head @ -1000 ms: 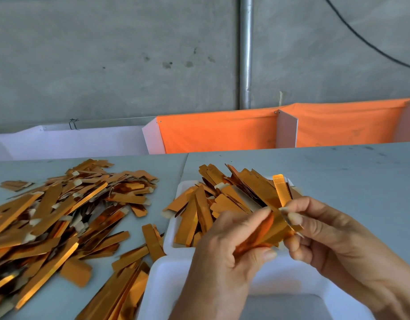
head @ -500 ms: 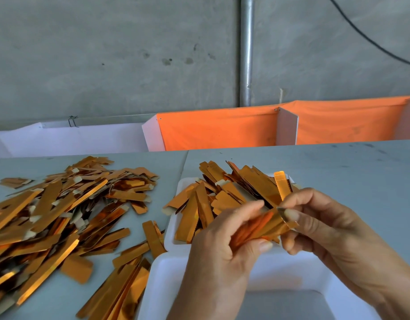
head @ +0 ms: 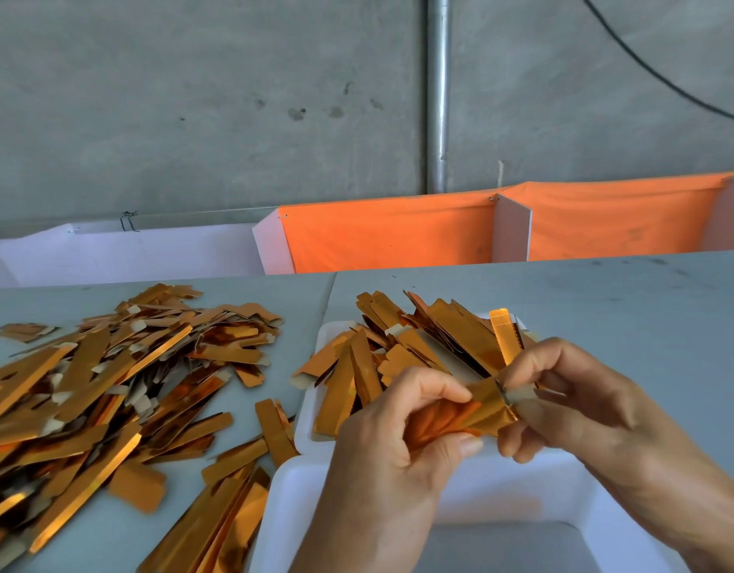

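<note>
Both hands hold one shiny gold card strip (head: 477, 411) above a white tray. My left hand (head: 398, 440) grips its left part between curled fingers and thumb. My right hand (head: 564, 399) pinches its right end, where a pale tab shows. Behind the hands, a white tray (head: 322, 345) holds a heap of gold strips (head: 402, 345), one folded piece (head: 505, 337) standing upright.
A large loose pile of gold strips (head: 100, 386) covers the grey table (head: 605, 316) at left, with more strips (head: 224, 519) near the front edge. A second white tray (head: 502, 494) lies under my hands. Orange and white dividers (head: 390, 233) line the table's back.
My hands have closed in on the strip; the left fingers curl tighter around it, and the right thumb and fingers pinch its end lower than before.
</note>
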A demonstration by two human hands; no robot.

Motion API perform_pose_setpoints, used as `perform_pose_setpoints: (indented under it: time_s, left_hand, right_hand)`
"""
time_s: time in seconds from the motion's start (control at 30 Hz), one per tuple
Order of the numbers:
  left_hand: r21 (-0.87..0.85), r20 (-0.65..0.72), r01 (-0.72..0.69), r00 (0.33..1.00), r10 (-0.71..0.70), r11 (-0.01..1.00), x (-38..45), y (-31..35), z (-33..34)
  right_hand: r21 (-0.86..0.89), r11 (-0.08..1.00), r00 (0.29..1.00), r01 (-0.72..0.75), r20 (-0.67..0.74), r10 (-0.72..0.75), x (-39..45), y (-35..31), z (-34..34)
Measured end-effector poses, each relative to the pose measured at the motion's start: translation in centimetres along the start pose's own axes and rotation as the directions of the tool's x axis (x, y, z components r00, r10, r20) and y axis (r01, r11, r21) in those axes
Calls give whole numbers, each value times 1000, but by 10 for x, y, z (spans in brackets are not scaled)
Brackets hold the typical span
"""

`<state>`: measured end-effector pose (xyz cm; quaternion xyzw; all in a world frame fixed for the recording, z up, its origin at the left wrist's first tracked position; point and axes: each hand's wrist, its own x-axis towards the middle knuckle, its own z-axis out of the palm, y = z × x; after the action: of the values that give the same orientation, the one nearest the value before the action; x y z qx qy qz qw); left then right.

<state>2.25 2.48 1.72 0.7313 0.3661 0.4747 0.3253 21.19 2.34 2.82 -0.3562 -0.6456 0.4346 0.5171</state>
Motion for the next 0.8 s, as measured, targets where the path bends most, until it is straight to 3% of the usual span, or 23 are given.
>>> perform_pose_setpoints:
  time_s: [0.23,0.47,0.63,0.8]
  left_hand:
    - [68,15,-27,1000,26,997,0,1,-1]
    - [361,51,-85,996,71,929,-2,0,-1]
    - [338,16,-76,997,76,938,-2,2,-6]
    - [313,22,-57,998,52,948,-2,4,-8]
  right_hand:
    - [81,994,997,-69,44,66,2,4,1]
    - [20,996,995,-89,-36,90,2,7,7]
    - [371,907,978,-202,35,204,4,4,6]
    - [470,838,959,-278,87,270,3,4,6]
